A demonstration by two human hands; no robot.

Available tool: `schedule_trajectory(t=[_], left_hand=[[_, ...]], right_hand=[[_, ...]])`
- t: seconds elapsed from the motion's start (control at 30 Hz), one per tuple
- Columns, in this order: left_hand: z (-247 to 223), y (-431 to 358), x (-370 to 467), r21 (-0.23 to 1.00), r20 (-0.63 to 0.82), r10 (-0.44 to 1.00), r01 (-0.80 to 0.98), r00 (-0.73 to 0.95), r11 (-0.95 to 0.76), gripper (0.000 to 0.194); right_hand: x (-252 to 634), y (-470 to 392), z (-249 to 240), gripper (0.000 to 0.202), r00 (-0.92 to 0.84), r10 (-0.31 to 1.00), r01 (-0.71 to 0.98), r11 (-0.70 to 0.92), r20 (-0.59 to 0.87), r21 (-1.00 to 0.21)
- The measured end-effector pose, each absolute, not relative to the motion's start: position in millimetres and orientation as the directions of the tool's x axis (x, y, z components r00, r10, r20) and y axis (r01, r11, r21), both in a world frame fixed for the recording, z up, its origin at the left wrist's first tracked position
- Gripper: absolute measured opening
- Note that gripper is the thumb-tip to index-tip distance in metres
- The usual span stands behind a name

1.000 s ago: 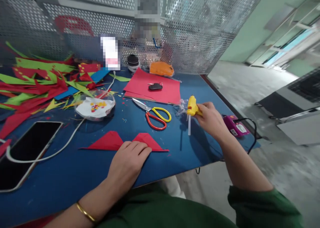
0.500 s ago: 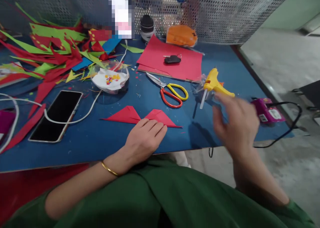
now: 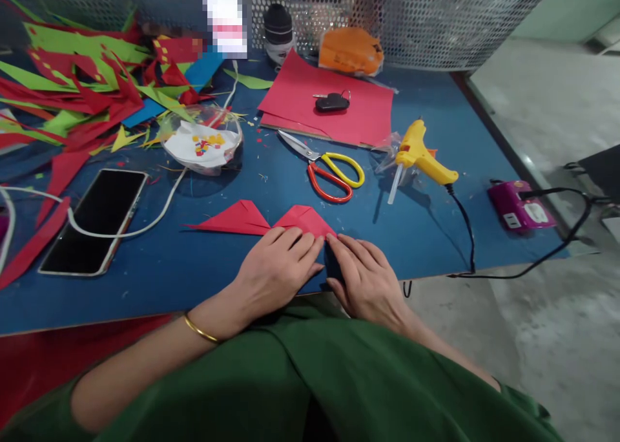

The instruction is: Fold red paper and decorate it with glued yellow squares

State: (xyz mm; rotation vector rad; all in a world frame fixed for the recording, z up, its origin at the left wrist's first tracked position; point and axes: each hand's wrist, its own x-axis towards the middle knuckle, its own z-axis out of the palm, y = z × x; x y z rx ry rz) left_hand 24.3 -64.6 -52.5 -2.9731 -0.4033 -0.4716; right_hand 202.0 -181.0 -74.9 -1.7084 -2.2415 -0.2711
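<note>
A folded red paper (image 3: 303,217) with two pointed peaks lies near the front edge of the blue table. Over its front middle, my left hand (image 3: 278,264) is closed, its fingers bent together and pressing the paper down. My right hand (image 3: 368,277) has its fingertips on the paper's right end, close beside the left fingertips. The paper under both hands is hidden. Just beyond lie scissors (image 3: 322,164) with one red and one yellow handle. A yellow glue gun (image 3: 423,157) with a clear glue stick rests at the right.
Red sheets (image 3: 334,122) carry a car key (image 3: 333,101). A clear bowl (image 3: 237,148) holds small paper bits. At left are a phone (image 3: 94,219) under a white cable and a heap of coloured paper strips (image 3: 92,83). A purple power box (image 3: 520,206) sits at the right edge.
My right hand has come left from beside the glue gun to the paper's right end. The left hand still presses the paper. The whole view has shifted slightly.
</note>
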Motion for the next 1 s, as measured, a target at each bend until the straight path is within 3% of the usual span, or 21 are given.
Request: schedule_trajectory(t=[0.1, 0.23, 0.3, 0.67, 0.83, 1.0], left_hand=[[-52, -65, 24, -0.057, 0.3, 0.24, 0.269, 0.923, -0.962, 0.036], [-53, -66, 23, -0.043, 0.283, 0.253, 0.276, 0.925, -0.96, 0.036], [-54, -66, 23, -0.033, 0.286, 0.257, 0.277, 0.923, -0.96, 0.036], [-55, -68, 19, -0.053, 0.308, 0.261, 0.291, 0.915, -0.955, 0.034], [-55, -70, 14, -0.049, 0.319, 0.297, 0.329, 0.9, -0.943, 0.035], [-55, -72, 15, -0.043, 0.299, 0.302, 0.329, 0.905, -0.943, 0.037]], right_hand=[[200, -182, -74, 0.053, -0.229, 0.907, 0.966, 0.257, 0.352, -0.033], [210, -184, -65, 0.056, -0.168, 0.932, 0.927, 0.26, 0.321, -0.27], [212, -185, -61, 0.058, -0.126, 0.929, 0.912, 0.247, 0.348, -0.328], [184, -181, -76, 0.065, -0.239, 0.906, 0.967, 0.256, 0.348, -0.004], [189, -183, -72, 0.067, -0.222, 0.918, 0.967, 0.251, 0.329, -0.046], [187, -186, -79, 0.073, -0.207, 0.913, 0.976, 0.218, 0.352, 0.009]])
